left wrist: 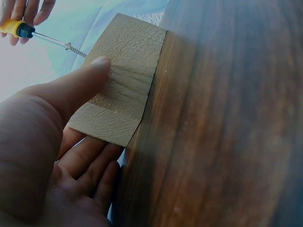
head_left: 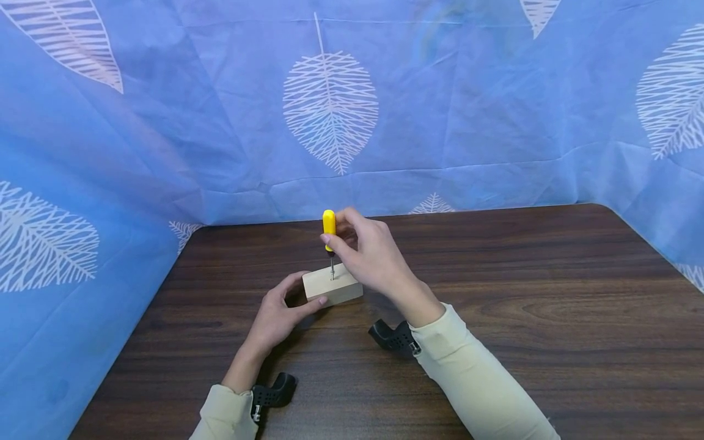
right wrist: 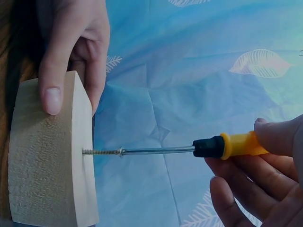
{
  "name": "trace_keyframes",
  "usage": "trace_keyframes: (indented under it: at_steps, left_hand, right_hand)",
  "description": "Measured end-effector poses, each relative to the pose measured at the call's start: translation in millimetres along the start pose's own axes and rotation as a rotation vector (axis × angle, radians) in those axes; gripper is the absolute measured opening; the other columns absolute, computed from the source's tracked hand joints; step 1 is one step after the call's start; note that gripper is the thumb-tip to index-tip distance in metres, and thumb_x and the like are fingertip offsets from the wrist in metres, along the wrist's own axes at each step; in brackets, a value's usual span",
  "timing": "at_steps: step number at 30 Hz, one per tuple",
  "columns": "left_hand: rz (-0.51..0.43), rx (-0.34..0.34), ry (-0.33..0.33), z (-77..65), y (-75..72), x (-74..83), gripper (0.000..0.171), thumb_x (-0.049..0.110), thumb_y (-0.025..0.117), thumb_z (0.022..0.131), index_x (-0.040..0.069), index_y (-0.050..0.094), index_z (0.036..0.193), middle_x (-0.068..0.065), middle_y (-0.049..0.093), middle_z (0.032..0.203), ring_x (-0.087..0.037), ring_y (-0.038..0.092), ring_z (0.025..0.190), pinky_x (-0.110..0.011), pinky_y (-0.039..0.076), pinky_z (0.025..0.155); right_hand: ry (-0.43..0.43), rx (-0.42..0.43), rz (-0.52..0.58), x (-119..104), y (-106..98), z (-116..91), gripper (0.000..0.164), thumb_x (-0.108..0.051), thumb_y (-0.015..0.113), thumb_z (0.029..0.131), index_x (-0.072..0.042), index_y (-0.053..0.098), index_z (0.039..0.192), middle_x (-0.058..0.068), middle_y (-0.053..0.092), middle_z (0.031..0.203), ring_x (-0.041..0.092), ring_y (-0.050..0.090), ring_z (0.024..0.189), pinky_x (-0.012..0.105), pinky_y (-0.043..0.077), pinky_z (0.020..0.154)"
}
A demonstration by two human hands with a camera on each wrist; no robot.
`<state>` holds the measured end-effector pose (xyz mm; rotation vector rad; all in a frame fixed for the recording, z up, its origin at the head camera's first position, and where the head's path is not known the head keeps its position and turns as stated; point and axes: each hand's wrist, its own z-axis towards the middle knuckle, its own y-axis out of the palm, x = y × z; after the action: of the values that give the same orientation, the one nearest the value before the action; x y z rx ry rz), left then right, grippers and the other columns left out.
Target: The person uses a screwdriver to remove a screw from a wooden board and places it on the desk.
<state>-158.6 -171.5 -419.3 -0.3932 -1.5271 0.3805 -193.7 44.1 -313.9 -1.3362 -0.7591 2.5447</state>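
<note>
A pale wooden block [head_left: 337,292] lies on the dark table, gripped at its left end by my left hand [head_left: 277,315]. In the left wrist view the thumb [left wrist: 90,78] presses on the block's near side, with the other fingers behind it. A screw [right wrist: 102,152] stands upright in the block's top face, most of its thread still showing. The yellow-handled screwdriver [head_left: 329,229] stands upright over it, its tip at the screw head. My right hand [head_left: 371,250] pinches the screwdriver's handle between thumb and fingers.
The brown wood-grain table [head_left: 528,293] stretches out around the block. Behind and beside it hangs a blue cloth [head_left: 440,110] with white leaf prints. Black wrist camera mounts [head_left: 390,336] project from both sleeves close over the tabletop.
</note>
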Motion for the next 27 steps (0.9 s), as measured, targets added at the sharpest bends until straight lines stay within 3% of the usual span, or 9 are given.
trace_keyframes:
  at_steps: [6,14,21,27]
  left_hand:
    - [-0.003,0.001,0.003,-0.7,-0.3,0.6,0.062,0.037,0.088,0.092,0.025,0.064,0.147,-0.005,0.066,0.148,-0.029,0.056,0.141,-0.063,0.036,0.122]
    - [-0.008,-0.006,0.007,-1.0,-0.3,0.6,0.061,0.036,0.088,0.092,0.026,0.063,0.147,-0.005,0.067,0.147,-0.029,0.056,0.14,-0.064,0.036,0.122]
    - [-0.006,-0.001,0.0,-1.8,0.1,1.2,0.062,0.037,0.088,0.092,0.025,0.063,0.147,-0.005,0.067,0.147,-0.029,0.057,0.138,-0.063,0.038,0.12]
    - [0.0,-0.001,-0.002,-2.0,0.2,1.4,0.061,0.036,0.088,0.092,0.025,0.063,0.147,-0.005,0.066,0.149,-0.029,0.056,0.141,-0.064,0.036,0.122]
  right_hand:
    - [0.011,0.003,0.004,-1.1,0.4,0.4,0.019,-0.021,0.073,0.105,-0.009,0.069,0.119,0.003,0.079,0.107,0.016,0.077,0.094,0.035,0.063,0.088]
    - [-0.017,0.052,-0.062,-1.0,0.3,0.1,0.014,-0.028,0.079,0.101,-0.014,0.075,0.105,-0.003,0.072,0.096,0.013,0.069,0.088,0.033,0.059,0.081]
    - [-0.016,0.013,-0.042,-1.7,-2.9,-0.1,0.022,-0.018,0.074,0.103,-0.007,0.073,0.122,0.004,0.076,0.104,0.017,0.073,0.092,0.035,0.061,0.087]
    - [0.011,0.012,-0.035,-2.2,-4.1,-0.5,0.018,-0.02,0.072,0.103,-0.01,0.071,0.118,0.001,0.077,0.101,0.017,0.072,0.092,0.039,0.06,0.086]
